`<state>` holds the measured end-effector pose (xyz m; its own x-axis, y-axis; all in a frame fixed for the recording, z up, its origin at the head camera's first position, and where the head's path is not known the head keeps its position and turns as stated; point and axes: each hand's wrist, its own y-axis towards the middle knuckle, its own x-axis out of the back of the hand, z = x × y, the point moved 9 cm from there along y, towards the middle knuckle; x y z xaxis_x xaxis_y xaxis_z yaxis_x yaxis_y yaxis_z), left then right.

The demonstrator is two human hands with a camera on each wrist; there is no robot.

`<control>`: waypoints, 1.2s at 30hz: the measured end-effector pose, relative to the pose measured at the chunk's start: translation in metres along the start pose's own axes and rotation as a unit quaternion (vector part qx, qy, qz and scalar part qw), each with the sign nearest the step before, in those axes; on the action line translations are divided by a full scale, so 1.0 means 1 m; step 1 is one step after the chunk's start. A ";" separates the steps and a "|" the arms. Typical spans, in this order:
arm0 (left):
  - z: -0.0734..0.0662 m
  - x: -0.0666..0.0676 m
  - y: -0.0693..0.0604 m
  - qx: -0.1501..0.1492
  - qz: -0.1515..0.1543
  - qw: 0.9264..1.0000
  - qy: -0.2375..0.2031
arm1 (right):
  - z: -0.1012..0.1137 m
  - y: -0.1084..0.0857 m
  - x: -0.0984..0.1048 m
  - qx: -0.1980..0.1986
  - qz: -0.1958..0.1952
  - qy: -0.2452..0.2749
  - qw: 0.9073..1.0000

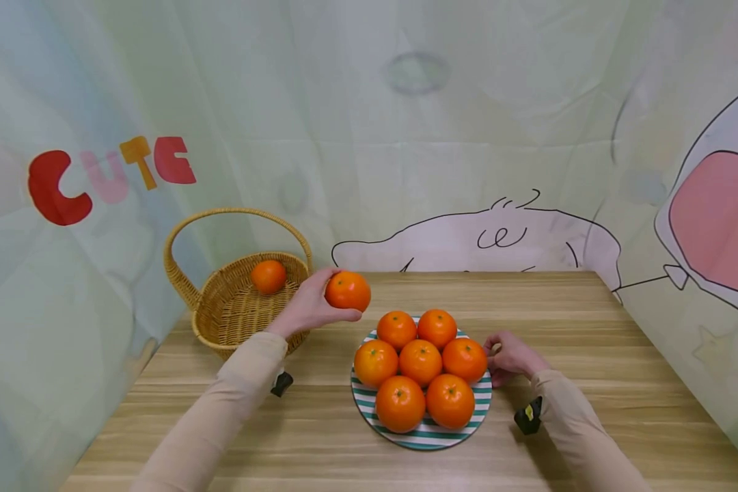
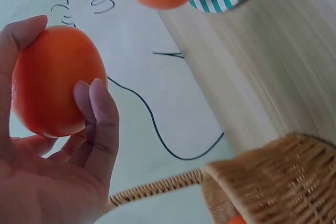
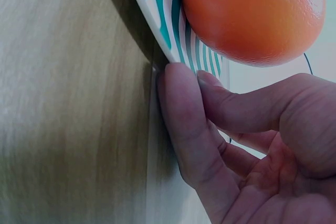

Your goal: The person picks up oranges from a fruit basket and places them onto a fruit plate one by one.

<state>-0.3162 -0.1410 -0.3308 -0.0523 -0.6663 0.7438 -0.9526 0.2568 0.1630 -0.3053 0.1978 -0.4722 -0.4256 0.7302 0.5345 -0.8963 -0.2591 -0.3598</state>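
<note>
My left hand (image 1: 310,305) grips an orange (image 1: 348,291) in the air between the basket and the plate. In the left wrist view the thumb and fingers curl round this orange (image 2: 59,81). A round plate (image 1: 427,437) with green and white stripes bears several oranges (image 1: 421,362). At the plate's right side, my right hand (image 1: 512,357) pinches the rim. The right wrist view has the thumb above and a finger below the plate's edge (image 3: 157,22), close to one orange (image 3: 254,14). A wicker basket (image 1: 221,328) holds a single orange (image 1: 268,277).
The basket's tall arched handle (image 1: 240,211) rises over its opening at the back left of the wooden table (image 1: 566,307). A printed curtain (image 1: 344,137) hangs behind the table and along both sides. A small black device (image 1: 529,415) sits at the right wrist.
</note>
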 end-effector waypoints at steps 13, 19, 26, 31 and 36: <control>-0.017 -0.026 0.009 -0.009 0.014 0.999 -0.038 | 0.003 -0.001 -0.002 0.016 0.009 0.019 1.000; -0.029 -0.035 0.011 -0.029 0.022 0.998 -0.041 | 0.002 -0.001 -0.001 0.011 0.006 0.020 1.000; -0.035 -0.046 0.015 -0.033 0.030 0.998 -0.046 | 0.002 0.000 -0.002 0.011 0.005 0.012 1.000; -0.040 -0.054 0.018 -0.032 0.034 0.998 -0.050 | 0.002 0.001 -0.002 0.010 0.005 0.011 1.000; -0.044 -0.062 0.019 -0.028 0.045 0.997 -0.055 | 0.002 0.000 -0.001 0.012 0.004 0.011 1.000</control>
<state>-0.3176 -0.0636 -0.3454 -0.1724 -0.7112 0.6815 -0.9246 0.3554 0.1370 -0.3052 0.1954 -0.4715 -0.4299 0.7417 0.5149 -0.8958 -0.2791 -0.3459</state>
